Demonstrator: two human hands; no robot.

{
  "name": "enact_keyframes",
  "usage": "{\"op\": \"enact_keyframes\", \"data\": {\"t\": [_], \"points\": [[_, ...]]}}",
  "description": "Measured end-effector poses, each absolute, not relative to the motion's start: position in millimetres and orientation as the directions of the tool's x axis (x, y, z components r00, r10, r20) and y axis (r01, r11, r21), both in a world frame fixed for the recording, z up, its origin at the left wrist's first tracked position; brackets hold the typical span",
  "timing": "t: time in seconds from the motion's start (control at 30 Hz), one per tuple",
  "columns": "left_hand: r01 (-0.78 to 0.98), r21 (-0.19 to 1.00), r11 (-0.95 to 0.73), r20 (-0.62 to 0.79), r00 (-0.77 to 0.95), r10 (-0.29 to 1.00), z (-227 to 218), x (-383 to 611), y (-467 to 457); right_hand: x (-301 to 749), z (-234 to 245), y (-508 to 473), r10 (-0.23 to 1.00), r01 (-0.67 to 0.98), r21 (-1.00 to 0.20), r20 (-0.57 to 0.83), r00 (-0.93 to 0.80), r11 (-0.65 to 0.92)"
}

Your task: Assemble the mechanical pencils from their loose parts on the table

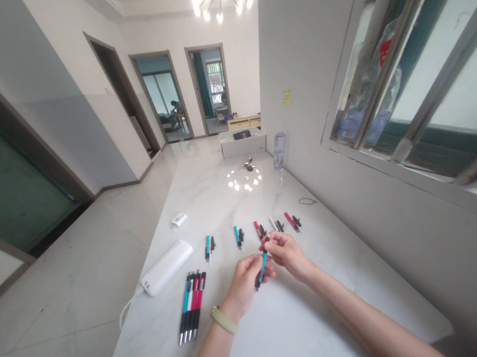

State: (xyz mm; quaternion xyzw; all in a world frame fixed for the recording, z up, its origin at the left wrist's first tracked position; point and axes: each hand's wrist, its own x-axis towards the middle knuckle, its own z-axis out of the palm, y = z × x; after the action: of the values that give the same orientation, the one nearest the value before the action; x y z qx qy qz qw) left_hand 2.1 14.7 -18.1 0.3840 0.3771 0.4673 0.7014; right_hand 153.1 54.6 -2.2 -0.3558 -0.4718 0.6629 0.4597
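Note:
My left hand (246, 286) and my right hand (288, 254) meet above a white marble table (260, 339). Both grip a teal mechanical pen (262, 269), the left around its lower barrel and the right pinching its upper end. Just beyond my fingers, pens lie in pairs of separated pieces: a teal one (208, 248), another teal one (237, 237), a red one (257, 230) and a red one (290, 222). Left of my left hand lies a bunch of several whole teal, red and black pens (191, 304), tips toward me.
A white corded oblong device (166, 267) and a small white object (179, 220) lie to the left. Farther along are a metal item (248, 164), a white box (242, 143) and a plastic bottle (279, 151). A wall and window bound the right side.

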Motion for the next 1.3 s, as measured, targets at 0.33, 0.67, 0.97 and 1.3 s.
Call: {"op": "enact_keyframes", "data": {"t": [0.33,0.67,0.97,1.3], "points": [[-0.363,0.857,0.365,-0.142,0.516,0.845,-12,-3,8,169,12,54,0.856,-0.308,-0.924,-0.039,-0.515,-0.227],[0.104,0.994,-0.014,-0.014,0.26,0.965,-27,-3,16,157,-5,57,0.92,-0.273,-0.954,-0.008,-0.392,-0.125],[0.143,0.986,-0.083,0.066,0.118,0.991,-29,-5,19,172,-14,70,0.936,-0.171,-0.957,-0.176,-0.305,-0.236],[0.248,0.956,-0.154,0.128,0.117,0.985,-26,-6,18,187,-13,75,0.91,-0.178,-0.972,-0.069,-0.409,-0.154]]}}
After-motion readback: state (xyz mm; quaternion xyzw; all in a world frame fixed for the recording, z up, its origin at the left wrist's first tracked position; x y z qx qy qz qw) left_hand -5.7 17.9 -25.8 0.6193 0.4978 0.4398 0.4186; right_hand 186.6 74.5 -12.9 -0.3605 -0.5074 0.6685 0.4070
